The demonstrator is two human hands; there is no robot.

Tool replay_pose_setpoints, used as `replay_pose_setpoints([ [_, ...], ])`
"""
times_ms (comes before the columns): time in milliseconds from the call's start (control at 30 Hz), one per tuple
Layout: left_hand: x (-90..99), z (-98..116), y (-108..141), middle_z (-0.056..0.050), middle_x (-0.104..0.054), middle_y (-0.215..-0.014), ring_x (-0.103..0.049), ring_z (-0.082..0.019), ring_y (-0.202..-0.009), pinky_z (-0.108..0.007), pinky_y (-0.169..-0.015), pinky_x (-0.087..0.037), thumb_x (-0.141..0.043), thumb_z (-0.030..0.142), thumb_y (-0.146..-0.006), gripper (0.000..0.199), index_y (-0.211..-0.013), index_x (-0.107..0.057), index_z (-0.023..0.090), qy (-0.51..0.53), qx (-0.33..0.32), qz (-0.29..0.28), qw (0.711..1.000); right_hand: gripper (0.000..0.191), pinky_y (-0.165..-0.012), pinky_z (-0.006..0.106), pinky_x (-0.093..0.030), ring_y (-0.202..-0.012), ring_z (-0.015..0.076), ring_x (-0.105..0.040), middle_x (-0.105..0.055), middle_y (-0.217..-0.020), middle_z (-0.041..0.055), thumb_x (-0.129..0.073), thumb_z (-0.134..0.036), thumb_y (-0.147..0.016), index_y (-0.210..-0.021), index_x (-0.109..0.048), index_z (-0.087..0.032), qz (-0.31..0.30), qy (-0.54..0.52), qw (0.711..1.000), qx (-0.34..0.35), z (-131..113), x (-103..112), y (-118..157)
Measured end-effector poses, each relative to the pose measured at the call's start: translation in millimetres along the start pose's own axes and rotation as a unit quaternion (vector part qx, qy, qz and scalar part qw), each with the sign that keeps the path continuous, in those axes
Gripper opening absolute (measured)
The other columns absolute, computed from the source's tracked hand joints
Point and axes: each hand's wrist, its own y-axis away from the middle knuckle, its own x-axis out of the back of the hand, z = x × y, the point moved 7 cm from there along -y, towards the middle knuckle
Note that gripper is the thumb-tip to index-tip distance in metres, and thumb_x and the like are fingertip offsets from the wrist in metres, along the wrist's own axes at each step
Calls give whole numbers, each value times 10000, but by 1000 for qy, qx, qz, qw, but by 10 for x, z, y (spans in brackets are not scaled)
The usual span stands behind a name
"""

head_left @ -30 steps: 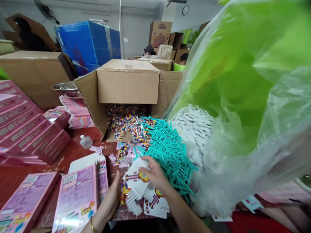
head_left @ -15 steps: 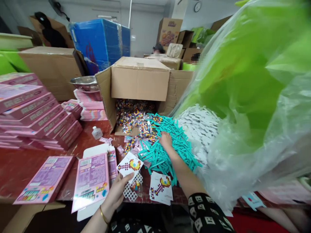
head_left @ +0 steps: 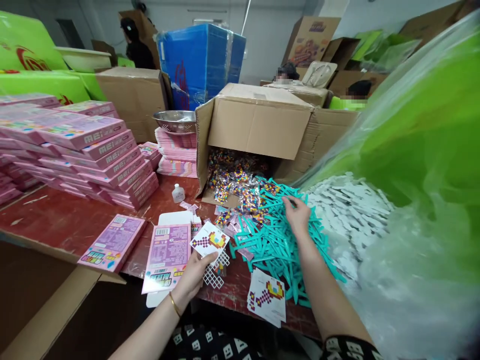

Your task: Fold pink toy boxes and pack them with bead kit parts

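My left hand [head_left: 195,275] holds a white pattern card [head_left: 209,241] with a pixel design, together with a white grid board [head_left: 216,270] and a small bead packet under it. My right hand [head_left: 298,216] rests on top of a pile of teal plastic tweezers [head_left: 273,240], its fingers curled into the pile; whether it grips one I cannot tell. A stack of more pattern cards [head_left: 267,295] lies at the table's front edge. An open pink box [head_left: 167,252] lies flat next to my left hand.
A tipped cardboard carton [head_left: 258,122] spills bags of coloured beads [head_left: 236,182]. White plastic pieces [head_left: 348,210] lie beside a big clear bag with green contents [head_left: 420,150]. Stacked pink boxes [head_left: 93,150] stand left, a loose pink box [head_left: 112,244] and a small bottle [head_left: 178,193] nearby. People sit behind.
My right hand left the cards and reached forward onto the teal tweezer pile. My left hand lifted a card, grid and packet off the table. The view swung left.
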Motion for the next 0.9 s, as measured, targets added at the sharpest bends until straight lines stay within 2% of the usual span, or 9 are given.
replay_pose_setpoints([
  [100,25,29,-23,-150,-748,-1119,-703,-300,-1017,-396,-942,-520,-882,326,-623,690,-1234,-626,134,-36,-22,14,999,453,-638,337,-555,-670,202,-670,-722,-773,72,-568,-542,-878,-1055,-709,-150,-148,-170,974,35,-466,-203,377],
  [200,-1,82,-3,-142,-732,-1170,-684,-302,-1071,-401,-998,-493,-875,311,-638,703,-1269,-613,147,-83,-55,-15,995,429,-461,267,-484,-470,149,-579,-655,-570,2,-755,-562,-714,-892,-733,-173,-350,-342,871,36,-1021,-654,1058],
  [267,-39,111,34,-140,-709,-1228,-667,-306,-1111,-404,-1019,-484,-886,279,-628,740,-1298,-594,164,-113,-67,-64,989,399,-476,252,-489,-510,140,-597,-673,-609,1,-800,-541,-666,-826,-725,-183,-348,-409,843,16,-1231,-825,1327],
  [367,-46,136,85,-149,-702,-1240,-660,-324,-1122,-420,-1001,-496,-891,298,-629,716,-1268,-600,156,-133,-64,-112,983,358,-589,274,-545,-633,153,-645,-701,-716,20,-822,-509,-652,-780,-733,-187,-304,-449,840,14,-1338,-926,1461],
  [500,37,215,86,-138,-721,-1201,-659,-328,-1127,-417,-997,-497,-849,400,-683,607,-1191,-626,155,-122,-78,-63,987,317,-640,287,-541,-732,164,-637,-658,-800,34,-795,-492,-705,-819,-781,-197,-309,-408,854,89,-1413,-906,1458],
  [600,17,172,73,-132,-724,-1186,-688,-304,-1053,-403,-935,-527,-841,410,-696,628,-1215,-598,153,-109,-40,-73,991,339,-718,326,-535,-796,182,-614,-614,-817,42,-755,-528,-745,-841,-791,-204,-308,-368,869,124,-1455,-910,1454],
  [733,74,159,27,-124,-737,-1110,-705,-257,-921,-386,-844,-547,-787,464,-746,577,-1179,-584,142,-124,-36,-76,989,486,-915,397,-506,-985,221,-594,-613,-1034,65,-836,-501,-642,-1033,-749,-226,-280,-331,897,84,-1401,-979,1472],
  [800,128,217,-6,-117,-731,-1118,-694,-255,-950,-392,-873,-537,-793,464,-737,583,-1176,-578,146,-157,-68,-79,982,603,-894,389,-525,-993,218,-612,-631,-1087,60,-855,-497,-609,-1124,-686,-233,-356,-367,860,2,-1356,-1120,1570],
  [900,215,307,-48,-121,-713,-1152,-678,-266,-1012,-425,-936,-521,-780,467,-743,585,-1187,-563,155,-201,-97,-92,970,560,-802,333,-552,-877,187,-651,-686,-964,25,-854,-483,-625,-1073,-648,-216,-469,-447,758,-74,-1422,-1295,1784],
])
